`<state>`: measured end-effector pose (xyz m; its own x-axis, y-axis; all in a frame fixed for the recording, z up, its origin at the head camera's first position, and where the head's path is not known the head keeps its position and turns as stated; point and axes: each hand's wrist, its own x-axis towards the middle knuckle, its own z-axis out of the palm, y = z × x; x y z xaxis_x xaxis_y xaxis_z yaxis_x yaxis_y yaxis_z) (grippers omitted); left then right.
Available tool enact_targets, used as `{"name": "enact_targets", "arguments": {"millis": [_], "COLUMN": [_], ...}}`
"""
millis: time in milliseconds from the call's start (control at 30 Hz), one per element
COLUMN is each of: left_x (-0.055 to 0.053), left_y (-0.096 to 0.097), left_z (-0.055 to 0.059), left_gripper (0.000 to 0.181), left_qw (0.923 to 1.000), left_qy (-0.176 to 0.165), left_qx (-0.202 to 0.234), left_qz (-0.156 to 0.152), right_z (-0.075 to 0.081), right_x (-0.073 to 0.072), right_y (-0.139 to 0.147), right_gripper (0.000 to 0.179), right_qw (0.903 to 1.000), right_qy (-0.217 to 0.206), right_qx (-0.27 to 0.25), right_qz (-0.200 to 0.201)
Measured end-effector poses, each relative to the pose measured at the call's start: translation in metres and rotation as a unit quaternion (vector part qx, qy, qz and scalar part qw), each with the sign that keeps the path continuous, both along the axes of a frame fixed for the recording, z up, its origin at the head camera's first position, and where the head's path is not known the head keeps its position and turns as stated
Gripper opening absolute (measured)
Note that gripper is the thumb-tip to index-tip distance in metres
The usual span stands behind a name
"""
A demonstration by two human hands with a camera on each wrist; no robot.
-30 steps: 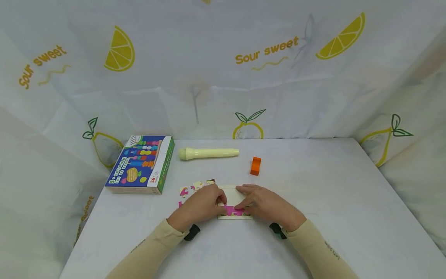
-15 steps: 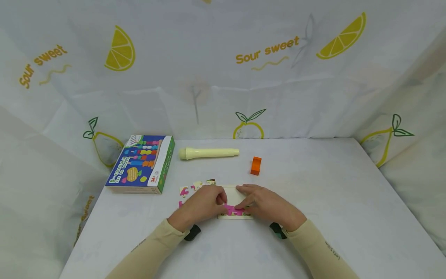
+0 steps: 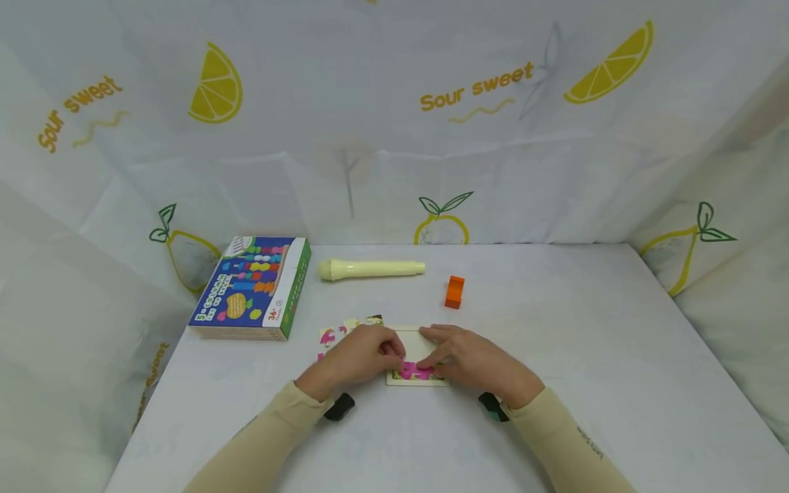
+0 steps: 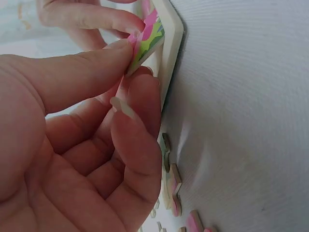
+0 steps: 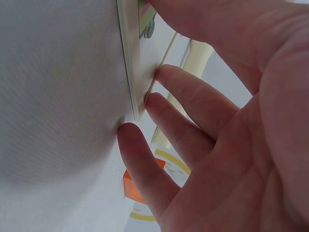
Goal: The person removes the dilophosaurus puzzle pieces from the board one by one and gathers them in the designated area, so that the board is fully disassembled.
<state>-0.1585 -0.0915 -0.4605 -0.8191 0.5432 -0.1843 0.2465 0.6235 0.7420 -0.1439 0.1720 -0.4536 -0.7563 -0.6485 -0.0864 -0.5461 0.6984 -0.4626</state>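
Observation:
A pale puzzle tray (image 3: pixel 408 340) lies on the table between my hands, with pink and green puzzle pieces (image 3: pixel 420 374) along its near side. My left hand (image 3: pixel 360 357) is at the tray's left side. In the left wrist view its thumb and forefinger pinch a puzzle piece (image 4: pixel 146 42), pink and green, tilted by the tray's rim (image 4: pixel 171 43). My right hand (image 3: pixel 479 357) lies over the tray's right side, fingers spread. Its thumb touches the pieces inside, and fingertips (image 5: pixel 153 101) rest along the tray's edge. My hands hide part of the tray.
Loose puzzle pieces (image 3: pixel 328 336) lie left of the tray, partly behind my left hand. Further back are a boxed toy set (image 3: pixel 246 287), a pale yellow toy microphone (image 3: pixel 372 269) and an orange block (image 3: pixel 454 292). A white printed curtain (image 3: pixel 345 171) hangs behind the table.
The left fingers have shifted slightly at the tray's near left corner, and more of that corner shows. The right hand keeps its place. The head view has moved a little.

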Motion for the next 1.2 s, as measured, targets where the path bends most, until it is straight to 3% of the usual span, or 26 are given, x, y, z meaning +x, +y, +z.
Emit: {"name": "enact_targets", "arguments": {"millis": [167, 300, 567, 733, 900, 1200], "left_x": [0.000, 0.005, 0.024, 0.036, 0.044, 0.047], "left_y": [-0.010, -0.029, -0.086, -0.114, -0.125, -0.127], "left_z": [0.001, 0.004, 0.010, 0.006, 0.003, -0.004], "left_gripper": [0.005, 0.005, 0.005, 0.008, 0.011, 0.012], "left_qw": [0.9998, 0.9995, 0.9971, 0.9933, 0.9906, 0.9900], "left_qy": [0.002, 0.008, -0.010, -0.032, -0.049, -0.028], "left_qx": [0.022, 0.029, 0.003, -0.010, -0.015, -0.031], "left_qz": [-0.002, 0.011, 0.076, 0.111, 0.126, 0.135], "right_z": [0.000, 0.001, 0.002, 0.001, -0.001, -0.002], "right_x": [0.000, 0.000, 0.002, 0.001, 0.001, 0.001], "right_y": [0.000, -0.002, -0.003, -0.003, -0.004, -0.006], "right_gripper": [0.028, 0.028, 0.028, 0.028, 0.025, 0.025], "right_qw": [1.0000, 0.9997, 0.9999, 0.9996, 0.9990, 0.9978], "right_qy": [-0.005, -0.020, -0.009, -0.022, -0.034, -0.040], "right_qx": [0.002, 0.005, 0.008, 0.009, 0.010, 0.004], "right_qz": [-0.003, -0.010, -0.009, -0.016, -0.027, -0.054]}}
